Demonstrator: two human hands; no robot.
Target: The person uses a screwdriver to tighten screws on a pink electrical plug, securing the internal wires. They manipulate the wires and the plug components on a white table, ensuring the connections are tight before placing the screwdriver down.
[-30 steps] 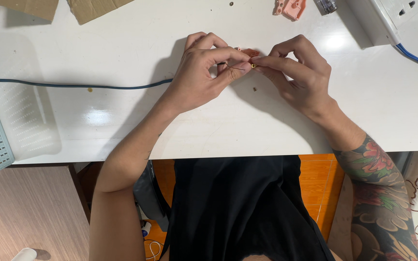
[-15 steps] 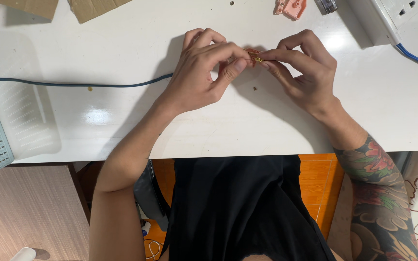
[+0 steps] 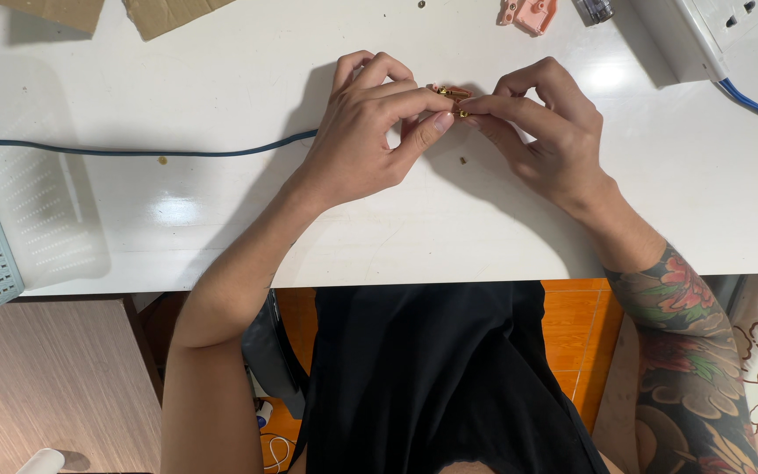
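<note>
Left hand [image 3: 370, 132] and right hand [image 3: 546, 132]: each grip pinched closed on small brass part [image 3: 454, 95] above white counter [image 3: 221, 228]; brown cardboard pieces [image 3: 168, 13] at far edge.

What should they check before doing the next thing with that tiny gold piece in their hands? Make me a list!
1. Tiny gold piece pinched by both hands: ok, left hand and right hand meet on it.
2. Piece held over the white table, not past the edge: ok.
3. Loose small dark bit on the table below the hands accounted for: ok, it lies in plain view.
4. Dark cable clear of the fingers: ok, it runs off behind the left hand.
5. Parts lined up properly: cannot tell, too small and partly hidden by fingertips.
</note>
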